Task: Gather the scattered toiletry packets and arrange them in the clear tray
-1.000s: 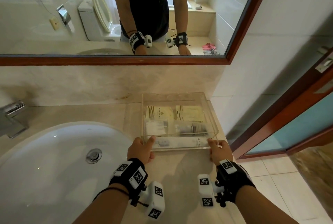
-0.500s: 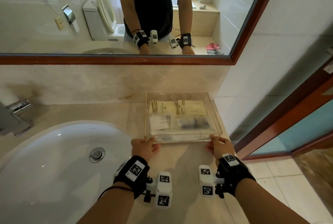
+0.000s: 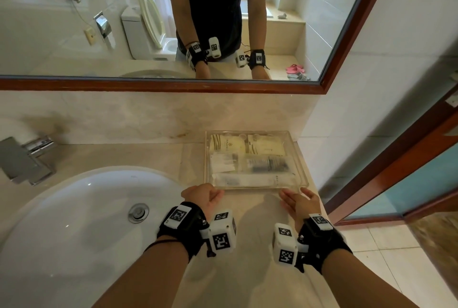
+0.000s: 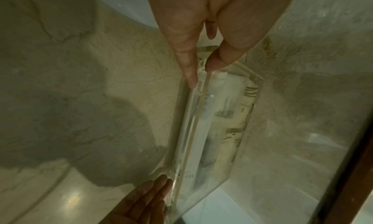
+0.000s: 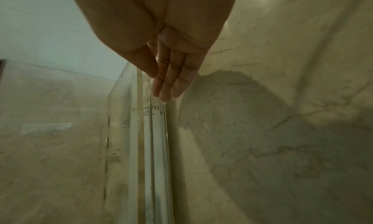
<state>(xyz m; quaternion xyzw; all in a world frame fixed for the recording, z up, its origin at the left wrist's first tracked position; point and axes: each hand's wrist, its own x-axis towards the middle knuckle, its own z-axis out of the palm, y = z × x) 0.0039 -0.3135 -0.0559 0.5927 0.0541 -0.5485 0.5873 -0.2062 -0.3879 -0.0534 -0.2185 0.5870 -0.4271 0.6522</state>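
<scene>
The clear tray (image 3: pixel 301 159) stands on the beige counter at the back right, against the backsplash. Inside lie two beige packets (image 3: pixel 228 145), a white packet (image 3: pixel 223 162), a dark one (image 3: pixel 269 164) and a long white packet (image 3: pixel 247 178) along the front wall. My left hand (image 3: pixel 202 195) is at the front-left corner. In the left wrist view its thumb and index finger (image 4: pixel 189 74) sit on either side of the tray's front wall (image 4: pixel 193 131). My right hand (image 3: pixel 297 200) is flat, with straight fingers (image 5: pixel 167 84) just at the front-right corner (image 5: pixel 153 147), holding nothing.
A white sink basin (image 3: pixel 74 221) with a metal drain (image 3: pixel 138 212) fills the left of the counter. A chrome faucet (image 3: pixel 22 161) stands at the far left. A wood-framed mirror (image 3: pixel 173 85) hangs above. The counter ends at the right by a tiled wall and a door frame (image 3: pixel 396 171).
The tray has gone back toward the backsplash. My right hand has let go of the front-right corner and straightened its fingers. Both hands sit a little nearer to me.
</scene>
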